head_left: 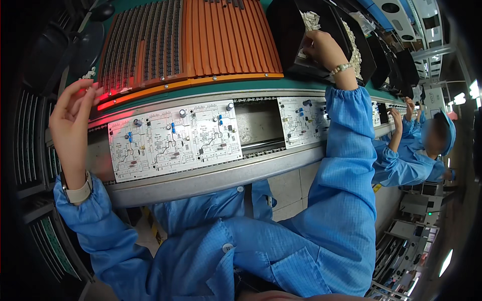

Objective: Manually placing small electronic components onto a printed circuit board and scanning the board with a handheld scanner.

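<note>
My left hand (74,111) is raised over the left end of the conveyor, beside the lower left corner of an orange component rack (221,40). Its thumb and fingertips come together under red light; anything between them is too small to make out. On the rails below lies a white circuit board (175,140) with blue, black and other small parts. My right hand (324,50) reaches into a black bin (286,30) of white connector-like pieces (311,20). Its fingers curl downward, closed, and what they grip is hidden.
A second white circuit board (301,123) sits farther right on the conveyor, partly behind my right sleeve. Dark parts fill the rack's left channels. More black bins (384,62) stand along the right. A co-worker in blue (416,155) works down the line. Slotted board racks (30,135) flank the left.
</note>
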`<state>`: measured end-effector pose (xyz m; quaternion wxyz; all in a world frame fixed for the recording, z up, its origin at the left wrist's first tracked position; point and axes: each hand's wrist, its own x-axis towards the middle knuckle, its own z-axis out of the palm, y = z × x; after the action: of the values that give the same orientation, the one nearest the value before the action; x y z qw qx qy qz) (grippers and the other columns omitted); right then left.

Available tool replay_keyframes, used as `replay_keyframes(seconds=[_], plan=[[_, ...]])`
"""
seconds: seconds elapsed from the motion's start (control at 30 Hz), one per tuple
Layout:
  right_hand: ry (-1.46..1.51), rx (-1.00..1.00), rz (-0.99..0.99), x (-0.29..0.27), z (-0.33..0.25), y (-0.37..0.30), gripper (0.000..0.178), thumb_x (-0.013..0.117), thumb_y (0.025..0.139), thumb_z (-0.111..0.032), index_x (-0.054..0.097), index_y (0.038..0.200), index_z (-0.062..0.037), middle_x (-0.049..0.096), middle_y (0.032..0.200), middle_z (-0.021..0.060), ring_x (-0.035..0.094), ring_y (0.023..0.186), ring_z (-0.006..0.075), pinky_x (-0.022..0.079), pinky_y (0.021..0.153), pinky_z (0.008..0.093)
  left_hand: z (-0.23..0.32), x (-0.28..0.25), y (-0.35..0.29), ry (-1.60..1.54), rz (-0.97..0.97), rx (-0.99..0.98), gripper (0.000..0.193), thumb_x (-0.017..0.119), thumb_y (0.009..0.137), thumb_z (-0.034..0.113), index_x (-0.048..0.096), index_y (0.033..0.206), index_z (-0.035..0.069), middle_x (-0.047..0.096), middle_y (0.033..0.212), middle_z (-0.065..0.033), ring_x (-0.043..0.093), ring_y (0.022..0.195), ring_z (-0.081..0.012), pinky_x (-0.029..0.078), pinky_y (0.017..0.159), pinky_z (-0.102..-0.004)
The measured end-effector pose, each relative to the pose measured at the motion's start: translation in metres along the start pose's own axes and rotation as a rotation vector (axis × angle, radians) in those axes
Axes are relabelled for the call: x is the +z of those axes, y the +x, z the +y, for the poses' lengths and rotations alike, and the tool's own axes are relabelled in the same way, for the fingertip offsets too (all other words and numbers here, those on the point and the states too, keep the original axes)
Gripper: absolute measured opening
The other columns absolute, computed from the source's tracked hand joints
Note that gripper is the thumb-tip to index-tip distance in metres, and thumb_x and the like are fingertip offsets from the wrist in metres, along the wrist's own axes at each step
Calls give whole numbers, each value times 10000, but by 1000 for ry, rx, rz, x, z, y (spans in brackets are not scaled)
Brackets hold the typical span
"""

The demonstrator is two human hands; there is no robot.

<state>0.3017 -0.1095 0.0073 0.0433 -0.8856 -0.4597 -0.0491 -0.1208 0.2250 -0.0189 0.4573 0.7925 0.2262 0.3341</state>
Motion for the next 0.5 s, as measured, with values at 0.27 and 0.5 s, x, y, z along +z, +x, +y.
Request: replay_keyframes(seconds=[0.27, 0.5], plan=[[-28, -108, -4, 0, 0, -3, 129, 738, 778, -49, 663, 876, -14, 666, 943, 140, 655, 912, 322, 528, 808, 371, 50, 46, -27, -192, -262, -139, 158, 638, 939, -8, 625, 1090, -52, 709, 892, -96, 695, 775, -129, 549, 686, -233], [21, -69, 83, 5, 6, -10, 149, 686, 877, -48, 648, 1018, -16, 668, 979, 142, 666, 790, 277, 537, 717, 353, 59, 83, -44, -215, -414, -190, 134, 634, 938, 0, 640, 1050, -72, 712, 887, -114, 730, 800, -167, 563, 649, -244]])
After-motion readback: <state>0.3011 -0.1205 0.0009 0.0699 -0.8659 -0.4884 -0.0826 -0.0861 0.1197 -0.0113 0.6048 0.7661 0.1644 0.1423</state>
